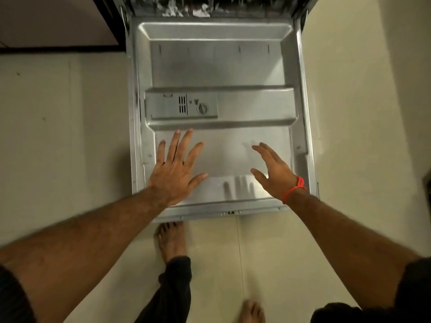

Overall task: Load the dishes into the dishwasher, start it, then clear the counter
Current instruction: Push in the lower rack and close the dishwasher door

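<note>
The dishwasher door (pixel 233 66) lies folded down flat in front of me, its steel inner face up. A detergent compartment (pixel 182 107) with a round cap sits on the door's left half. At the top edge the lower rack (pixel 186 8) shows blurred dishes inside the machine. My left hand (pixel 175 169) is spread flat, fingers straight, over the door's near left part; contact with the steel is unclear. My right hand (pixel 274 173), with a red band on the wrist, hovers over the near right part, fingers relaxed and holding nothing.
Pale floor tiles (pixel 58 136) spread on both sides of the door. A dark cabinet base (pixel 58 48) runs along the upper left. My bare feet (pixel 171 241) stand just before the door's near edge.
</note>
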Demonstrator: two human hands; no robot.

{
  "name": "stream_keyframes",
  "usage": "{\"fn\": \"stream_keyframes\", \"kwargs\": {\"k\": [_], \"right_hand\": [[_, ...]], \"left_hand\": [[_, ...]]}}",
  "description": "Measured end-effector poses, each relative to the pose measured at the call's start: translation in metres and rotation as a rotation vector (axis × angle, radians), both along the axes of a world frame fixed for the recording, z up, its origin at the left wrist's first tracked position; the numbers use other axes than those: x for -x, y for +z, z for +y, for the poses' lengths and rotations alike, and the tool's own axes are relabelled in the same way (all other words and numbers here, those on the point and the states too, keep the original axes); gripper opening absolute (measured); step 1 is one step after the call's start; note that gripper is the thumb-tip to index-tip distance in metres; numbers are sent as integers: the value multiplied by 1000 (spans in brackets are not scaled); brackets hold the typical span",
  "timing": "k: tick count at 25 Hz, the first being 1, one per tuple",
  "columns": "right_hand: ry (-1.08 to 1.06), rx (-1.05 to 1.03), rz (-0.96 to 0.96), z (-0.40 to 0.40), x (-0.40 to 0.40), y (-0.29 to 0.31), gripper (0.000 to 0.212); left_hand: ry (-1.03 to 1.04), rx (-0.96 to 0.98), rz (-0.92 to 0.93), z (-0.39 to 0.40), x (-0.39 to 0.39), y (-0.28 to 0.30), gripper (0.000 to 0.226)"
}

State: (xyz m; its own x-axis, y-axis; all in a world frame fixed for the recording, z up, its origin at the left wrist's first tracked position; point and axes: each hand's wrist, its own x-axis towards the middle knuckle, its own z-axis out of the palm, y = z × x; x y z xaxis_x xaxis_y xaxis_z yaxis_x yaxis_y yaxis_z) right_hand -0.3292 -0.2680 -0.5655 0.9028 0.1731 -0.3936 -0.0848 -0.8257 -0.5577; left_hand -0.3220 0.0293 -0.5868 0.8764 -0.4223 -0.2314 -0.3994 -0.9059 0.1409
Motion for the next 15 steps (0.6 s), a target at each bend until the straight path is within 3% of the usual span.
{"fn": "stream_keyframes", "kwargs": {"k": [3, 8, 10, 12, 15], "right_hand": [[-27, 0, -20, -13, 54, -11, 67], [-462, -135, 26, -27, 138, -17, 91], [-757, -328, 110, -23, 166, -23, 104], [-1083, -572, 241, -15, 183, -33, 117], [-1343, -886, 448, 0, 183, -64, 120]], "left_hand": [[-28, -70, -9, 3, 64, -11, 80], [250, -71, 47, -3, 150, -7, 97], [626, 167, 138, -25, 182, -12, 102], [1228, 514, 226, -46, 181, -9, 108], [1632, 934, 433, -45, 185, -52, 124]]}}
